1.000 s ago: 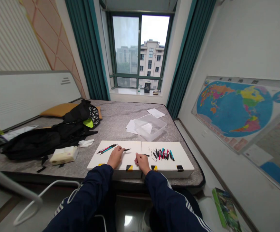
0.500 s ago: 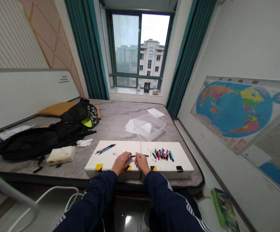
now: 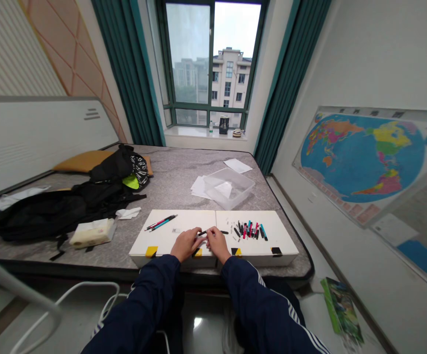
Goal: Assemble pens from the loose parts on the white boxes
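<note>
My left hand (image 3: 185, 244) is closed on a slim black pen part (image 3: 202, 233) above the front of the white boxes (image 3: 184, 220). Close beside it, my right hand (image 3: 217, 243) has its fingers pinched together at the part's right end; what they hold is too small to make out. Another dark piece (image 3: 224, 232) shows just past the right fingers. Several black, red and blue pen parts (image 3: 250, 230) lie in a group on the right box, with small clear bits at their left. Assembled pens (image 3: 161, 223) rest on the left box.
Behind the boxes stand a clear plastic tray (image 3: 235, 191) and white papers (image 3: 237, 165). Black bags (image 3: 69, 204), a tissue pack (image 3: 93, 232) and a crumpled tissue (image 3: 128, 213) lie at the left. A green book (image 3: 342, 309) is low at the right.
The black part between my hands has tilted, its right end now higher. The view has shifted slightly, and my hands stay close together.
</note>
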Demonstrator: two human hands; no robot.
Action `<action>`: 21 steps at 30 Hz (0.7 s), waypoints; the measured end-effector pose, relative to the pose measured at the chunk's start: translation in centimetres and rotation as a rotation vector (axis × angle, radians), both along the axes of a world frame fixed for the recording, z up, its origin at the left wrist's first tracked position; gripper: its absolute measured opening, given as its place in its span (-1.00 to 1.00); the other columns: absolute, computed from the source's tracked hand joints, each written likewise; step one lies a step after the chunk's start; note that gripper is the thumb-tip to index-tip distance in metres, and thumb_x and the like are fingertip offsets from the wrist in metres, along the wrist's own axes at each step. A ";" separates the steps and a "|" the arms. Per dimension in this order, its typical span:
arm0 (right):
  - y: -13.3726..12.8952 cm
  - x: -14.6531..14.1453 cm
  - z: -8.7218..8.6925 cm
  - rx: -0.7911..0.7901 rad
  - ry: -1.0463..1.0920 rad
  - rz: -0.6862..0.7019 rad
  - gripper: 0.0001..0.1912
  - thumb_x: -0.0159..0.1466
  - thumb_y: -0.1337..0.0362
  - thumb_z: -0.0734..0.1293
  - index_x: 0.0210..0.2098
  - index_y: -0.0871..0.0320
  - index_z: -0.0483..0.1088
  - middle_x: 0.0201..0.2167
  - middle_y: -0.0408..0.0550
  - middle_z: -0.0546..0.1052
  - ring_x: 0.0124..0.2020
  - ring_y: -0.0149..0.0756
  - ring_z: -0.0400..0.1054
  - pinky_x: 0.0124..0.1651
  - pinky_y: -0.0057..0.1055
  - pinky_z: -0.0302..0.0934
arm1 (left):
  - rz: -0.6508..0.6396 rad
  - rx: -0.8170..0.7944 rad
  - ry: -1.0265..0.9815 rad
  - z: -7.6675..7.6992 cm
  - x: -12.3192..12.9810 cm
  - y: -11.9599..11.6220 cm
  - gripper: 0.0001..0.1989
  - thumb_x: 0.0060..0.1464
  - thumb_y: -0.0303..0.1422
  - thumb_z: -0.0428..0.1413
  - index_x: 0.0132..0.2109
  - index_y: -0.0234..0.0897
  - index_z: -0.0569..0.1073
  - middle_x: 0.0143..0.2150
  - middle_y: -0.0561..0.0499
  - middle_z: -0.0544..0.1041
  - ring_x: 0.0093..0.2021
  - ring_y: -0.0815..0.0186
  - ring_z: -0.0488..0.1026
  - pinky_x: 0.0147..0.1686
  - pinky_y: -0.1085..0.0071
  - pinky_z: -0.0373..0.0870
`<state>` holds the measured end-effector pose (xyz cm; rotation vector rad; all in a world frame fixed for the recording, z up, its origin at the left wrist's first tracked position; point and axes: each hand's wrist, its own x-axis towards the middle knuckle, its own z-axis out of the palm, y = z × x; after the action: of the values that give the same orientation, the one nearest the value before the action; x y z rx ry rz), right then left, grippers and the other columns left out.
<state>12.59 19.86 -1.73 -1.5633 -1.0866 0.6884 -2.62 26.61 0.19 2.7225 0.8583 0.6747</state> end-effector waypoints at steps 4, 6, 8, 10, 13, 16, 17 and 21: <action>0.0 0.0 0.1 0.002 0.040 -0.009 -0.76 0.26 0.10 0.19 -0.41 0.13 0.30 -0.63 -0.21 0.41 -0.68 -0.43 0.32 -0.63 -0.56 0.17 | 0.042 0.024 -0.017 0.1 -0.1 0.0 -0.76 0.28 -0.20 -0.09 -0.09 -0.22 0.38 -0.27 -0.02 0.51 -0.24 0.25 0.42 -0.23 0.37 0.26; 0.0 0.0 0.2 -0.001 0.075 0.001 -0.76 0.25 0.10 0.20 -0.40 0.14 0.31 -0.59 -0.19 0.43 -0.67 -0.43 0.32 -0.65 -0.56 0.17 | 0.038 0.059 -0.016 0.2 -0.1 0.0 -0.76 0.28 -0.22 -0.09 -0.11 -0.22 0.41 -0.24 -0.04 0.52 -0.21 0.23 0.40 -0.19 0.34 0.25; 0.0 -0.1 0.3 -0.001 0.116 0.013 -0.76 0.24 0.10 0.21 -0.40 0.14 0.32 -0.57 -0.18 0.43 -0.67 -0.44 0.31 -0.66 -0.56 0.17 | 0.040 0.091 -0.004 0.4 -0.1 0.0 -0.74 0.29 -0.23 -0.11 -0.14 -0.22 0.43 -0.22 -0.06 0.52 -0.18 0.21 0.39 -0.16 0.30 0.24; -0.1 -0.1 0.4 -0.002 0.146 0.017 -0.76 0.22 0.10 0.22 -0.39 0.15 0.32 -0.56 -0.18 0.42 -0.67 -0.45 0.29 -0.67 -0.57 0.17 | 0.047 0.106 0.010 0.4 -0.1 0.0 -0.71 0.30 -0.23 -0.14 -0.16 -0.22 0.44 -0.22 -0.07 0.52 -0.16 0.20 0.39 -0.15 0.28 0.23; -0.1 -0.1 0.4 -0.007 0.154 0.011 -0.74 0.22 0.08 0.23 -0.39 0.15 0.33 -0.58 -0.18 0.43 -0.68 -0.45 0.29 -0.67 -0.56 0.18 | 0.033 0.069 0.031 0.2 0.0 0.0 -0.67 0.33 -0.25 -0.21 -0.14 -0.22 0.43 -0.24 -0.05 0.52 -0.20 0.24 0.42 -0.18 0.33 0.25; 0.0 -0.1 0.3 -0.004 0.147 0.011 -0.66 0.23 -0.01 0.24 -0.44 0.15 0.32 -0.62 -0.18 0.42 -0.69 -0.43 0.30 -0.67 -0.55 0.18 | 0.022 0.024 0.043 0.0 -0.1 -0.2 -0.65 0.34 -0.24 -0.25 -0.13 -0.21 0.40 -0.26 -0.02 0.53 -0.24 0.28 0.45 -0.22 0.38 0.27; 0.0 -0.1 0.2 -0.001 0.143 0.012 -0.63 0.22 -0.04 0.24 -0.46 0.15 0.31 -0.64 -0.19 0.41 -0.69 -0.43 0.31 -0.66 -0.54 0.19 | 0.032 0.014 0.043 0.0 -0.1 -0.2 -0.66 0.34 -0.22 -0.24 -0.10 -0.20 0.38 -0.27 -0.01 0.53 -0.25 0.28 0.46 -0.24 0.39 0.27; 0.1 0.0 0.0 0.005 0.108 0.016 -0.58 0.22 -0.08 0.24 -0.52 0.14 0.26 -0.69 -0.21 0.37 -0.70 -0.42 0.31 -0.64 -0.55 0.18 | 0.104 -0.035 0.016 0.0 -0.2 -0.5 -0.64 0.26 -0.10 -0.08 0.06 -0.22 0.25 -0.32 0.03 0.51 -0.35 0.28 0.48 -0.36 0.43 0.26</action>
<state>12.55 19.97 -1.77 -1.4970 -1.0209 0.7715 -2.77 26.13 0.18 2.6715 1.0113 0.6515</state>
